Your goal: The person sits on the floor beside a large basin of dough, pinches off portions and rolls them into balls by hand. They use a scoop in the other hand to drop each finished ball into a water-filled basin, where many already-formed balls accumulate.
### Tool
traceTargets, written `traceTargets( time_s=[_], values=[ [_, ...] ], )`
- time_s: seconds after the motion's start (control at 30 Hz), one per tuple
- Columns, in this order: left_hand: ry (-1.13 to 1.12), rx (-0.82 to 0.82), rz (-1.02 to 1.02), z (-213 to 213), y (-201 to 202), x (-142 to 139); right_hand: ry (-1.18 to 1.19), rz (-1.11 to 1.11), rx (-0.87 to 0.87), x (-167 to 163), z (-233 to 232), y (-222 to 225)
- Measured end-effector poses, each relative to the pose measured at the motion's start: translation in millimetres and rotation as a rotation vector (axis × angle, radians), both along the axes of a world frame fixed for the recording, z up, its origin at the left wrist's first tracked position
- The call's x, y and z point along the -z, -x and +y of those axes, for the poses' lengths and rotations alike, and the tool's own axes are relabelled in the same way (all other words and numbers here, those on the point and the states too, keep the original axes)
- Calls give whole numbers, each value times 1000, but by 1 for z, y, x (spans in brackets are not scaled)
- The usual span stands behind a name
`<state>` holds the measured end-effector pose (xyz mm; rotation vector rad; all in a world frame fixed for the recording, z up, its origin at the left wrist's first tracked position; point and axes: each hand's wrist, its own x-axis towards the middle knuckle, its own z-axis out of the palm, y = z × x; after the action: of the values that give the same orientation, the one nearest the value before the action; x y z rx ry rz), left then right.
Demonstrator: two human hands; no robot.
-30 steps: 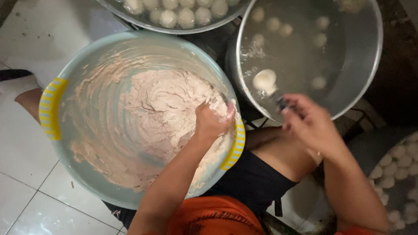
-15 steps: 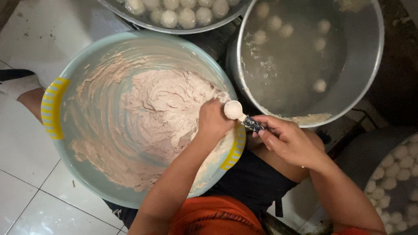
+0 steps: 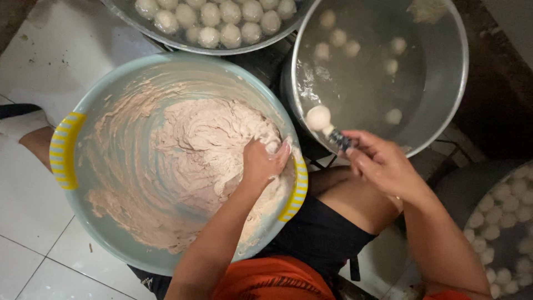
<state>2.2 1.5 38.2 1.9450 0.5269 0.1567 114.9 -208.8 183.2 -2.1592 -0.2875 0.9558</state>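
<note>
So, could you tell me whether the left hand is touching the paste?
Touching: the head view shows the left hand pressed into the paste in the basin.

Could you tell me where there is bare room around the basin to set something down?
White floor tiles left of the pale basin lie bare. It is crowded at the right, where the pot, both trays of balls and the right hand close in.
</note>
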Motion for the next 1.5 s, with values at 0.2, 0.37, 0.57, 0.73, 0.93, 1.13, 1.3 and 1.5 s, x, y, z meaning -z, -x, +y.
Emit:
traceTargets(
  time_s=[0.2,0.37,0.57,0.73,0.93,1.13,1.3,1.5],
  values=[
    [-17,-42,-334,-9,-5,-22,254,-527,-208,7,-6,-22],
    [64,-162,-352,-19,-6,-28,-7,-78,37,1,-9,-4],
    [-91,-15,-303,-21,-7,-16,-45,-430,-255,-3,10,42],
    [-29,40,-1,-21,-5,-6,-80,-48,-154,8,13,40],
    [-865,19,138,35,-24,33,-118,249,-2,18,7,22],
    [-387,-17,421,43,3,56,-117,235,80,12,-3,5],
    [40,-19,234,28,13,40,-107,170,105,20,5,-18],
    [15,32,-118,10,10,14,264,-150,24,28,10,-38]
  ],
)
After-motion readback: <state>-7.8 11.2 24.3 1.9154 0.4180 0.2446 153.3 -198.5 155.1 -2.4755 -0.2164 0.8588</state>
